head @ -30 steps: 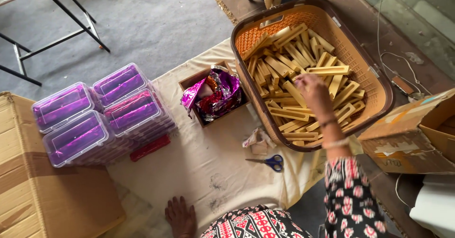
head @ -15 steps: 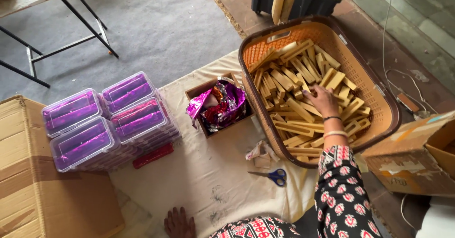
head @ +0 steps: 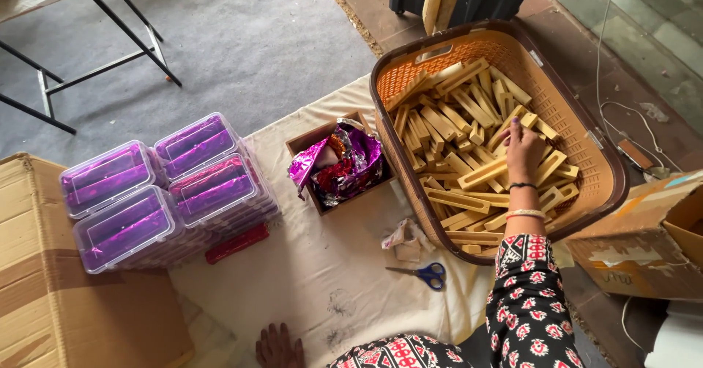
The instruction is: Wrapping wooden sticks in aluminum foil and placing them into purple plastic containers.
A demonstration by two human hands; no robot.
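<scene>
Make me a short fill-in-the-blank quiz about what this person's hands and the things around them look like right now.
1. The right hand reaches into a basket full of ____ blocks.
2. The left hand rests flat on the ____ cloth.
3. The scissors on the cloth have ____ handles.
4. The clear lidded boxes hold something ____ in colour.

Missing words: wooden; cream; blue; purple

Setting: small hand-packing workshop, floor-level work area. Evidence: cream cloth (head: 322, 295) spread over grey carpet (head: 242, 38) as a work surface; large brown plastic basket (head: 611, 192) filled with loose, identical wooden blocks (head: 447, 126); stacks of clear lidded plastic boxes (head: 168, 192) with purple contents; small open box of crumpled purple foil wrappers (head: 340, 159); blue-handled scissors (head: 421, 273); cardboard cartons (head: 66, 302) on both sides; folding metal table legs (head: 110, 53) at upper left.
</scene>
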